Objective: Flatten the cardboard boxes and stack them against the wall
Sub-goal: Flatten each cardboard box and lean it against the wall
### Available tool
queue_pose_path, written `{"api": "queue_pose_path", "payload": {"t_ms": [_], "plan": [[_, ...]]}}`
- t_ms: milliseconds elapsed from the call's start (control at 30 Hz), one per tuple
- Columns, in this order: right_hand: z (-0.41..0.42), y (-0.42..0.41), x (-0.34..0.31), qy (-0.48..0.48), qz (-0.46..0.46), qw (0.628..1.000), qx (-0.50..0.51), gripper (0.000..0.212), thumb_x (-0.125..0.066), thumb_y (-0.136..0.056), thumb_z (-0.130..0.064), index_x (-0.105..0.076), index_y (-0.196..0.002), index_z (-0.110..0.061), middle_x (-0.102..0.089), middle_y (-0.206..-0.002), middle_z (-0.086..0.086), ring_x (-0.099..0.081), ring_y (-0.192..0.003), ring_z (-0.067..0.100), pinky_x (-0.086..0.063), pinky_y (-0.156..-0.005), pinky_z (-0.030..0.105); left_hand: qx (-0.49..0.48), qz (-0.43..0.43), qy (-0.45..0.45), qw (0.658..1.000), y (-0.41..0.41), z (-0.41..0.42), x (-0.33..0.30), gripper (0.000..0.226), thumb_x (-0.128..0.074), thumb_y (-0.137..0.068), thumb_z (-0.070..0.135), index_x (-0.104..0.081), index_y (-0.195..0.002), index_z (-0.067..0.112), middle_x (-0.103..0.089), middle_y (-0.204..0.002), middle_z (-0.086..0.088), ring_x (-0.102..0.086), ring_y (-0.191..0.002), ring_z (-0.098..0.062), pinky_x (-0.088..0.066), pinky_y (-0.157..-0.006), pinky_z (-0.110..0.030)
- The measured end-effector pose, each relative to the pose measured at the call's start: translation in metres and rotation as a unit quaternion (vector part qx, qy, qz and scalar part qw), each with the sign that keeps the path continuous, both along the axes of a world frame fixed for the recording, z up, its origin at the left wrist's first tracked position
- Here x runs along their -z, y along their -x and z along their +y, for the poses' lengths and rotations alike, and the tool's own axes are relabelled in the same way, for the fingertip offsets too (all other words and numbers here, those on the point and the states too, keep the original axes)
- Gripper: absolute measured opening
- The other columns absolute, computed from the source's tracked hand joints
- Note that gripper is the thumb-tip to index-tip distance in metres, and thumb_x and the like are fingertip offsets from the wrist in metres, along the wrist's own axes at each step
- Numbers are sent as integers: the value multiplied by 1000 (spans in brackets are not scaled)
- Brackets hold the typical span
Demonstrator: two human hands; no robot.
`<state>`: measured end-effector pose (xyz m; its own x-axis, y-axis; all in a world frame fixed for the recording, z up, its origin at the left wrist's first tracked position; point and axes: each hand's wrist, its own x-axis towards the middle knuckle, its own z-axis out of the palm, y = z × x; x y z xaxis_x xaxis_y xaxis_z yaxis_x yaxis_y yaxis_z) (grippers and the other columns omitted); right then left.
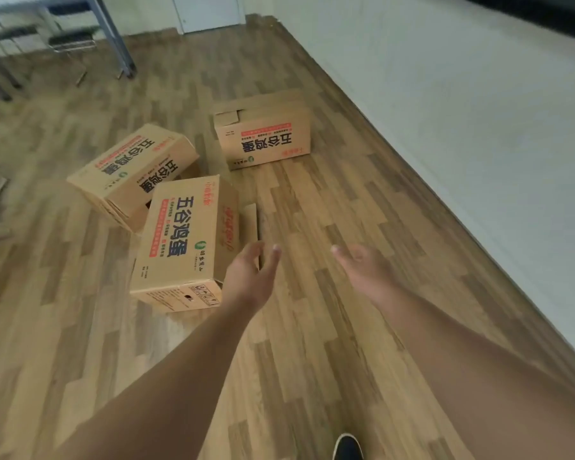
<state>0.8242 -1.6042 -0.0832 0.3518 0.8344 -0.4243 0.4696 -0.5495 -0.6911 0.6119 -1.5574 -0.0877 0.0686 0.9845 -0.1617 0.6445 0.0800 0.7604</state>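
Three printed brown cardboard boxes lie on the wooden floor. The nearest box (183, 240) lies on its side with a flap open on its right. A second box (132, 172) is tilted behind it to the left. The third box (266, 136) stands farther back, near the white wall (462, 111). My left hand (249, 277) reaches out with relaxed fingers, just right of the nearest box and in front of its flap. My right hand (362, 267) is stretched forward over bare floor, fingers loose, holding nothing.
A metal table frame (113, 38) and stools (70, 41) stand at the back left. A white door (208, 11) is at the far end. My dark shoe (347, 448) shows at the bottom edge. Some dark furniture sits at the left edge.
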Motion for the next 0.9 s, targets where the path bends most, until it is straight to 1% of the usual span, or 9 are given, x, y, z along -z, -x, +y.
{"api": "queue_pose_path", "payload": {"t_ms": [100, 200, 300, 433, 600, 667, 767, 800, 900], "plan": [[63, 39, 10, 12, 13, 999, -39, 70, -44, -106, -61, -46, -158, -15, -47, -161, 7, -46, -146, 31, -38, -119, 46, -32, 2, 11, 999, 36, 49, 8, 66, -49, -98, 66, -58, -144, 19, -66, -139, -5, -66, -121, -28, -55, -101, -47], [128, 68, 29, 20, 29, 997, -64, 69, -42, -105, -63, -50, -155, -16, -51, -159, 8, -48, -144, 31, -39, -116, 46, -63, 12, 21, 998, 64, 104, 23, 60, -50, -101, 59, -56, -144, 17, -66, -133, -5, -68, -110, -21, -54, -97, -41], [188, 85, 47, 36, 51, 995, -79, 71, -41, -105, -65, -45, -159, -19, -46, -162, 5, -45, -148, 29, -36, -117, 45, -96, 32, 35, 994, 89, 156, 37, 65, -48, -100, 63, -53, -148, 19, -65, -140, -8, -64, -123, -27, -54, -101, -48], [260, 108, 74, 60, 61, 992, -90, 71, -40, -106, -62, -44, -160, -16, -48, -161, 7, -46, -147, 30, -38, -113, 43, -137, 30, 53, 989, 120, 224, 62, 64, -48, -100, 62, -51, -149, 21, -66, -139, -6, -64, -125, -26, -54, -102, -52], [326, 148, 108, 105, 84, 989, -55, 65, -42, -109, -54, -59, -144, -2, -63, -142, 19, -61, -128, 36, -47, -106, 47, -158, 38, 82, 983, 153, 279, 103, 66, -48, -99, 63, -45, -153, 23, -63, -143, -4, -64, -125, -25, -52, -104, -49], [350, 165, 135, 119, 99, 987, -50, 64, -42, -107, -58, -57, -149, -12, -64, -144, 11, -62, -126, 31, -48, -104, 44, -159, 36, 98, 982, 165, 298, 126, 68, -48, -99, 63, -42, -154, 24, -61, -145, -4, -66, -119, -22, -53, -102, -46], [382, 187, 176, 147, 103, 983, -41, 64, -41, -107, -59, -52, -154, -17, -58, -152, 5, -55, -136, 28, -44, -108, 43, -151, 32, 125, 980, 183, 332, 162, 68, -50, -102, 57, -37, -159, 21, -58, -149, -3, -67, -95, -4, -53, -89, -31], [396, 194, 194, 155, 101, 982, -37, 65, -40, -107, -60, -53, -154, -16, -58, -152, 7, -55, -136, 29, -44, -111, 45, -148, 30, 130, 980, 191, 349, 176, 68, -50, -102, 55, -36, -159, 21, -57, -150, -2, -67, -100, -4, -53, -91, -30], [429, 210, 238, 183, 102, 978, -4, 64, -41, -108, -58, -54, -152, -13, -63, -143, 12, -60, -129, 33, -46, -112, 51, -139, 23, 117, 983, 211, 391, 212, 71, -50, -99, 61, -36, -158, 24, -57, -151, -3, -57, -135, -21, -47, -111, -48]]}}
